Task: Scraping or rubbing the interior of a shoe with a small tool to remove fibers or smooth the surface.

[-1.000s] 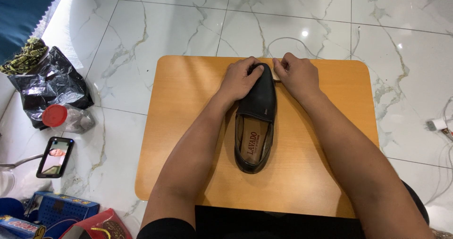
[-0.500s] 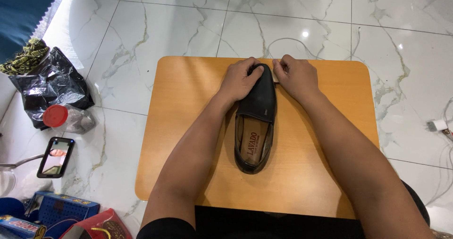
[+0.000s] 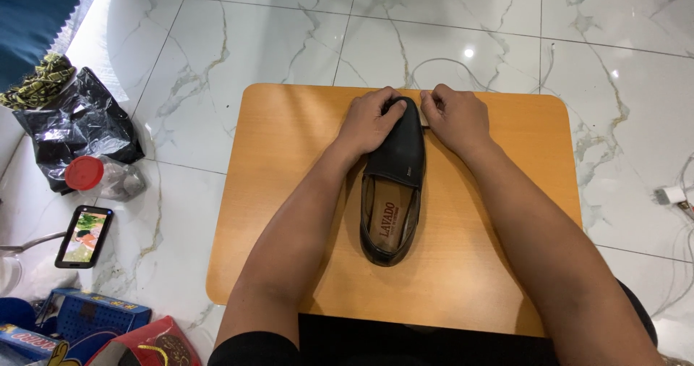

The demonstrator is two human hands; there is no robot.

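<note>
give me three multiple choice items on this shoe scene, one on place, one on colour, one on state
1. Where does the shoe lie?
A. on the wooden table
B. on the marble floor
C. in the black bag

2. What colour is the bottle cap?
A. blue
B. red
C. white

3. How do the hands meet the shoe?
A. both lifted clear
B. left hand on the toe, right hand beside it
C. both at the heel

Answers: 1 A, it rests on the table top; 2 B, the cap is red; 3 B, both hands sit at the toe end.
</note>
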